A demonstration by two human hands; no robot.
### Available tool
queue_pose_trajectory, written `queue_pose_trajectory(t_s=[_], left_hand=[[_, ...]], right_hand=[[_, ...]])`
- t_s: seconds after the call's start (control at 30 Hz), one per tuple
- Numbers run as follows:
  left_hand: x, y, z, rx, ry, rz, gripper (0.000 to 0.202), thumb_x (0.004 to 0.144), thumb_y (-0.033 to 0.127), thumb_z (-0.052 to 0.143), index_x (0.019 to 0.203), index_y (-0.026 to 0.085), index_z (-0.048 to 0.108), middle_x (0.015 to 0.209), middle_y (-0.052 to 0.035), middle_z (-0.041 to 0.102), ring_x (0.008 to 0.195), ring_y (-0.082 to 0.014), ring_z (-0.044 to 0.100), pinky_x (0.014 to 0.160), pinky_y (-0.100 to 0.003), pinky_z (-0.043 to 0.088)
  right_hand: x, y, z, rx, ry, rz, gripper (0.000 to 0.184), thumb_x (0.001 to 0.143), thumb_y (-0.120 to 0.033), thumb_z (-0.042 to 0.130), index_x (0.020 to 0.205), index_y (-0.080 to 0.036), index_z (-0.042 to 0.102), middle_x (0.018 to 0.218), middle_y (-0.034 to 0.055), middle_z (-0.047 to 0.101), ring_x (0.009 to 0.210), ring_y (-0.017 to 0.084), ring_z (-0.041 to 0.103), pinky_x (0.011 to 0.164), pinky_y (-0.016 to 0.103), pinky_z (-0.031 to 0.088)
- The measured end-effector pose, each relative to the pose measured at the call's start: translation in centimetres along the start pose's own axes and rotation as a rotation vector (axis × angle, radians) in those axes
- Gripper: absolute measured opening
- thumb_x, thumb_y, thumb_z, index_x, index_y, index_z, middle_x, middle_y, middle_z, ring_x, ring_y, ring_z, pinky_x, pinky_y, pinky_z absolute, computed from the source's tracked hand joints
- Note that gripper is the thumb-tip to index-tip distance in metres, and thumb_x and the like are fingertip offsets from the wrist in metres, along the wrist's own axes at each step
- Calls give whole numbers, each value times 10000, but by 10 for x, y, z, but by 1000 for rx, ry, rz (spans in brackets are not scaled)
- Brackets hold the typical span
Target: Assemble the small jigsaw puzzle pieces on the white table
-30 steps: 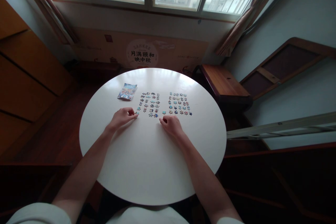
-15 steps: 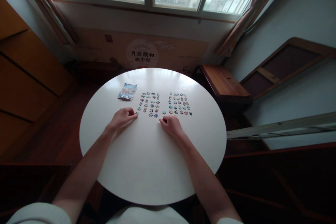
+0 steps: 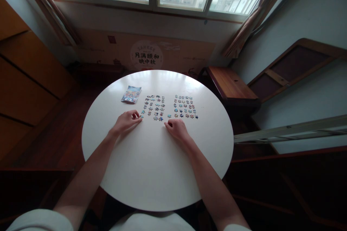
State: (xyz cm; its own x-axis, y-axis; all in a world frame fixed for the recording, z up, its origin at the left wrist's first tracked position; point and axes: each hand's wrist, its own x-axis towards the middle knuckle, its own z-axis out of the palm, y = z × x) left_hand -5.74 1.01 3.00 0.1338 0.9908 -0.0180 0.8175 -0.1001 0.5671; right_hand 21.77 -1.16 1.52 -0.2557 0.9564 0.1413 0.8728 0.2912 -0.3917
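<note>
Loose jigsaw puzzle pieces lie in two blocks of rough rows, a left block (image 3: 158, 109) and a right block (image 3: 185, 106). My left hand (image 3: 127, 120) rests by the near left corner of the left block, thumb and forefinger pinched at a small bluish puzzle piece (image 3: 142, 116). On the table just below the gap between the blocks is my right hand (image 3: 177, 128), its fingers curled closed, with no piece visible in it. A lone light-blue puzzle piece (image 3: 169, 116) lies just beyond its fingertips.
A colourful printed packet (image 3: 131, 94) lies left of the pieces on the round white table (image 3: 151, 173). Beyond the table's right rim stands a low wooden bench (image 3: 230, 83). A window and a printed banner (image 3: 173, 52) are ahead.
Both hands have stayed almost in place. The left fingertips have shifted very slightly at the puzzle piece; the blocks look the same.
</note>
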Motion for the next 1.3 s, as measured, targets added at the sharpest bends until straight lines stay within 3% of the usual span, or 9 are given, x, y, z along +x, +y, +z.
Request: queue_pose_trajectory(t_s=[1.3], left_hand=[[1,0,0,30,-14,-26,311,730,520,608,720,211,643,782,-19,705,731,-177,622,597,-246,367]], right_hand=[[0,0,-1,0,-12,9,343,890,-361,530,617,-180,632,667,40,663,608,133,516,659,254,303]])
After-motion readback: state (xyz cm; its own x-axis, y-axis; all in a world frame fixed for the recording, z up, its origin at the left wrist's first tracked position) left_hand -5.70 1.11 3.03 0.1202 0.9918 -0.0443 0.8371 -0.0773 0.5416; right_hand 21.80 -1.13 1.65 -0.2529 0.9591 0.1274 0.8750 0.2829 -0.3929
